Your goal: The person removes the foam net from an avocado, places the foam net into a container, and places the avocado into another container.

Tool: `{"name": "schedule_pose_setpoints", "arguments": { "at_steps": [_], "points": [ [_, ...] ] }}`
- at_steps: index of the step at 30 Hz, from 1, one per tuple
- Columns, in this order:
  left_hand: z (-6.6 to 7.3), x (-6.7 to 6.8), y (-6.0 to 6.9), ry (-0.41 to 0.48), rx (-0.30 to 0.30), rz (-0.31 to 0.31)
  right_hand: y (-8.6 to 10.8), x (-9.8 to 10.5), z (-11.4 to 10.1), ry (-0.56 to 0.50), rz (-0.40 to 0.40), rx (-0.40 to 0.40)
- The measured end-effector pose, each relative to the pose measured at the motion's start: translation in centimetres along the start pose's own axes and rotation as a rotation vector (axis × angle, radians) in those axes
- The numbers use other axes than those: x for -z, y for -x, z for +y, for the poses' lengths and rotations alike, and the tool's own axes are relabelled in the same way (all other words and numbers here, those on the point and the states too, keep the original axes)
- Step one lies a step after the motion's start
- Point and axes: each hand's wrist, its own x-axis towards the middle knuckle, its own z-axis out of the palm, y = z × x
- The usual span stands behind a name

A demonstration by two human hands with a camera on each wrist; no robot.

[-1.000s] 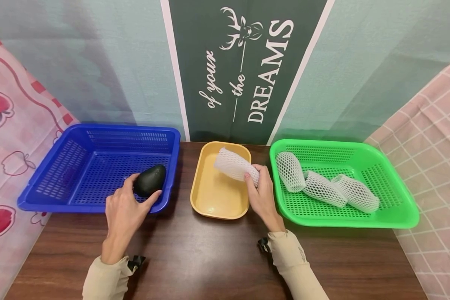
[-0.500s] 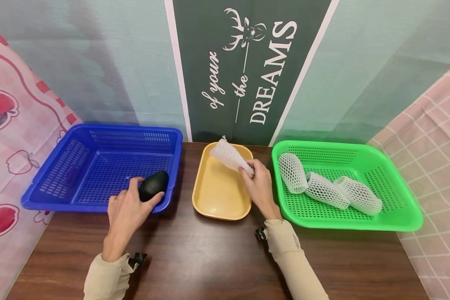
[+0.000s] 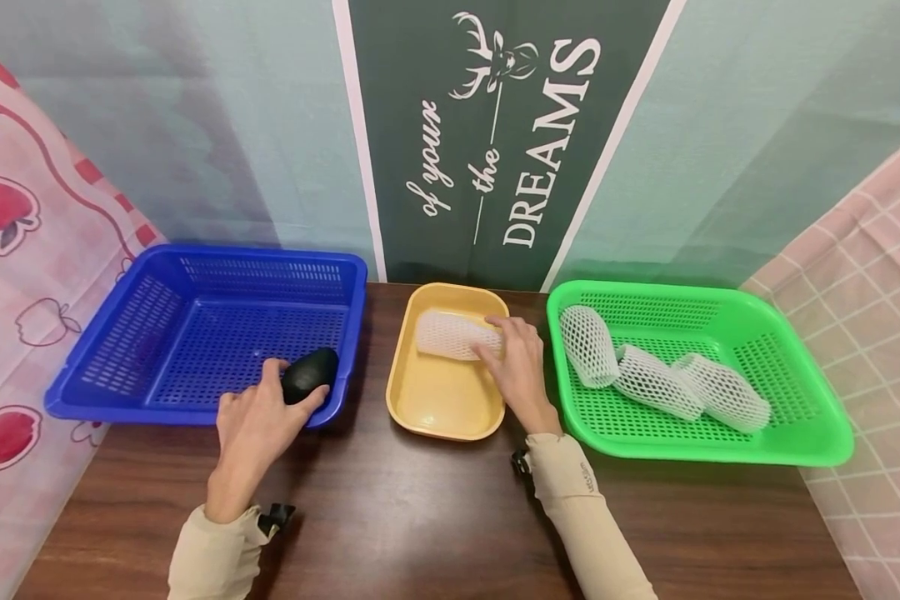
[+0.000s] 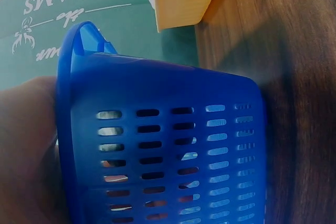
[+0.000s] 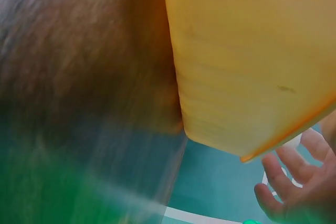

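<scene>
In the head view, my left hand point(image 3: 258, 417) holds a dark, smooth avocado point(image 3: 311, 375) between thumb and fingers, at the front right corner of the blue basket point(image 3: 142, 412). The left wrist view shows mostly the outer wall of that basket, with the avocado hidden. My right hand point(image 3: 521, 367) reaches over the right rim of the yellow tray point(image 3: 435, 404). Its thumb and fingers are around the right end of a white foam net sleeve point(image 3: 450, 335), which lies crosswise inside the tray. From the right wrist, several fingers point(image 5: 294, 171) show past the tray's edge.
On the right stands a green basket point(image 3: 690, 452) holding several white foam net sleeves point(image 3: 656, 382). All three containers stand on a dark wooden table point(image 3: 405, 517). A fabric backdrop point(image 3: 487, 167) rises close behind them, with patterned cloths at both sides.
The foam net sleeve has come down from a raised tilt to lie level in the tray, the right hand lowering with it. The left hand and avocado have shifted slightly down towards the basket's front corner.
</scene>
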Motion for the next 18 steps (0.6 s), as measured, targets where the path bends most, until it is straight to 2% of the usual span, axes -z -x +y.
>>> {"name": "schedule_pose_setpoints", "arguments": {
  "at_steps": [8,18],
  "points": [
    [0.0,0.2,-0.2,-0.012,0.023,-0.032,-0.1,0.0,0.1,0.034,0.073,0.036],
    [0.1,0.2,-0.2,-0.012,0.024,-0.033,-1.1,-0.6,0.5,0.082,0.185,0.045]
  ]
}}
